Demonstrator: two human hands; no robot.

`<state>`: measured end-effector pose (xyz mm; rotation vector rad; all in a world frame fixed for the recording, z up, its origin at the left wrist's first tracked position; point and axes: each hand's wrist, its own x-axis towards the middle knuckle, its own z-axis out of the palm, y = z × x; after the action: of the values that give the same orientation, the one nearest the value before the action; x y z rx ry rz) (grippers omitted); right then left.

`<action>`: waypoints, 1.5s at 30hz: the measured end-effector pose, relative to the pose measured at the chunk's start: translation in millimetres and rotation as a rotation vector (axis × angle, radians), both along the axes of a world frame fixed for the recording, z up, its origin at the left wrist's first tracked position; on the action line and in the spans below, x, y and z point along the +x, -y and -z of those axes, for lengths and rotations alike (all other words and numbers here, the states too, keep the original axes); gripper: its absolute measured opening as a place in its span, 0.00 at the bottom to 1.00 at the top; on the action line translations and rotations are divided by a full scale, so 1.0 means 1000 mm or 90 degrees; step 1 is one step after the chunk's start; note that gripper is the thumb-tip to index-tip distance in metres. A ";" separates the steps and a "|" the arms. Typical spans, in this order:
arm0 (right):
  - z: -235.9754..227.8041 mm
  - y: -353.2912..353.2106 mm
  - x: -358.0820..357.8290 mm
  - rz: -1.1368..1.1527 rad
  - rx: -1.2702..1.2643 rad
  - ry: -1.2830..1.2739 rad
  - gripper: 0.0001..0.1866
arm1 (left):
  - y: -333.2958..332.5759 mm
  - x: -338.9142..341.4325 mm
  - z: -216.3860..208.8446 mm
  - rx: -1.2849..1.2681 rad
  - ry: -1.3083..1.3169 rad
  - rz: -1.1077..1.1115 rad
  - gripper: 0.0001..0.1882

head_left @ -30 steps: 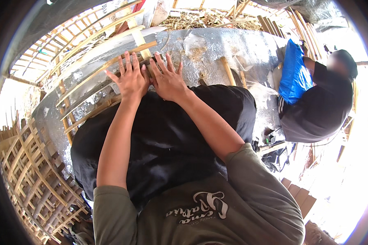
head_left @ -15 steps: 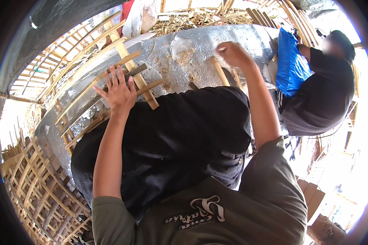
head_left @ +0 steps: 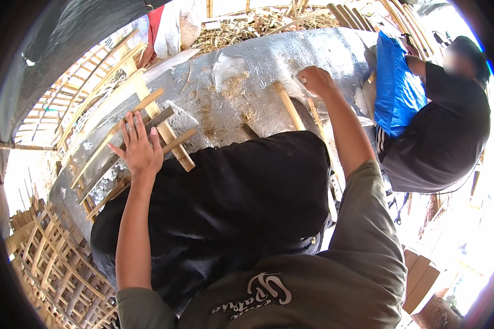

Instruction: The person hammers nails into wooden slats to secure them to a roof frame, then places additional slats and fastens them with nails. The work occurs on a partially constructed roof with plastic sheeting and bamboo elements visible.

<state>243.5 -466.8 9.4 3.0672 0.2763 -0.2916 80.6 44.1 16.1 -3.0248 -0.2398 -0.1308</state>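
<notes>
My left hand (head_left: pixel 140 151) lies flat with its fingers spread on a frame of bamboo strips. Under and beside it run a light bamboo strip (head_left: pixel 150 100) and a darker strip (head_left: pixel 160 117), crossed by a pale flat slat (head_left: pixel 177 149). My right hand (head_left: pixel 316 82) is closed low over the grey sheet (head_left: pixel 263 52). Something whitish shows by its thumb, too small to make out. Just below that hand, a bamboo stick (head_left: pixel 288 107) and a dark curved piece (head_left: pixel 304 112) lean beside my leg in black trousers (head_left: pixel 225 192).
At the right, a person in dark clothes (head_left: pixel 439 126) sits by a blue bag (head_left: pixel 392 88). Woven bamboo latticework (head_left: pixel 66 263) stands at the lower left. Bamboo shavings (head_left: pixel 236 35) lie beyond the sheet, near several bamboo pieces (head_left: pixel 348 16).
My right hand, blurred and raised with loosely curled fingers before, is now lower and closed. The view has shifted a little. My left hand keeps its place on the bamboo frame.
</notes>
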 end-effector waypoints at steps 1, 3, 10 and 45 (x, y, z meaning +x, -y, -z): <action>0.000 0.000 0.001 -0.012 0.005 0.002 0.17 | 0.000 0.000 0.002 -0.001 0.004 0.002 0.34; 0.003 0.003 0.004 0.006 0.021 -0.010 0.17 | -0.001 0.002 0.006 -0.007 0.018 0.012 0.34; 0.014 0.007 0.005 0.053 0.095 -0.010 0.14 | -0.003 0.002 0.007 -0.007 0.041 0.026 0.33; 0.014 0.014 -0.061 0.157 0.129 0.173 0.20 | 0.001 0.002 0.005 0.001 0.040 0.016 0.33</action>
<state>182.6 -480.5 -4.2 3.2886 -0.0917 0.1579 82.8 42.9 10.7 -3.0262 -0.2058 -0.2285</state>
